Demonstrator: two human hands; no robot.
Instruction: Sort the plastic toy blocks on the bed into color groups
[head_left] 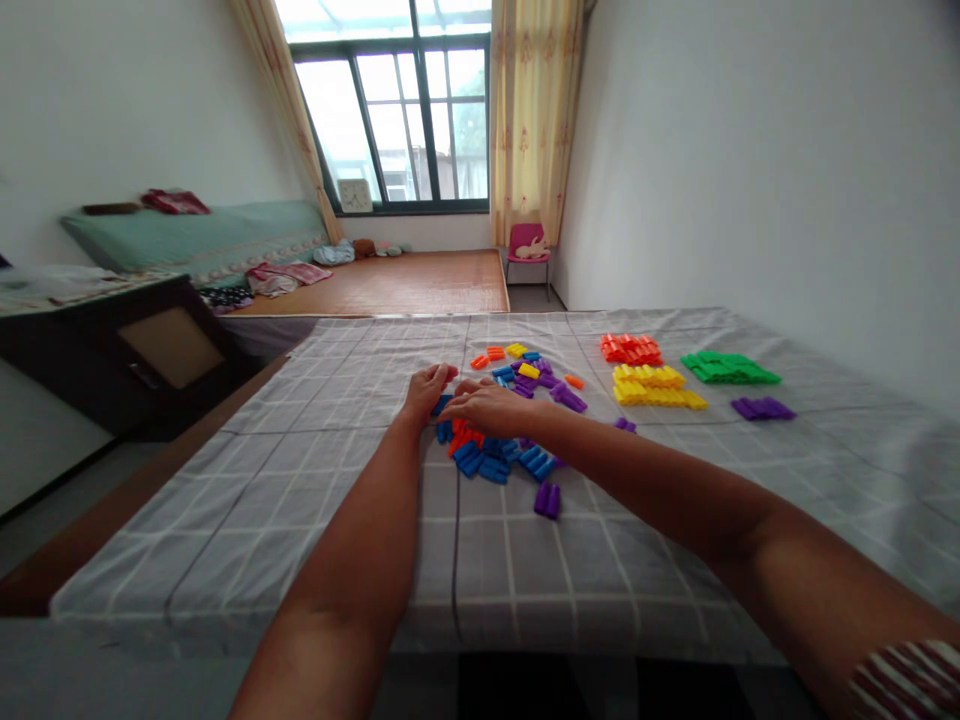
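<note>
Can't tell grip – apart or clamped – for fingers (466, 398) of L hand (427, 392) or R hand (495, 410); could scatter blue pcs (493, 470) just nearside of R fingers, prob. by dragging low.

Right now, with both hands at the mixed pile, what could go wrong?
The right hand might scatter the loose blue pieces crowded beside it. The right forearm looks close to a small purple piece in this view and could brush it aside.

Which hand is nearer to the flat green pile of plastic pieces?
Right. The right hand is over the loose multicoloured plastic pieces, left of the green pile; the left hand is farther left.
</note>
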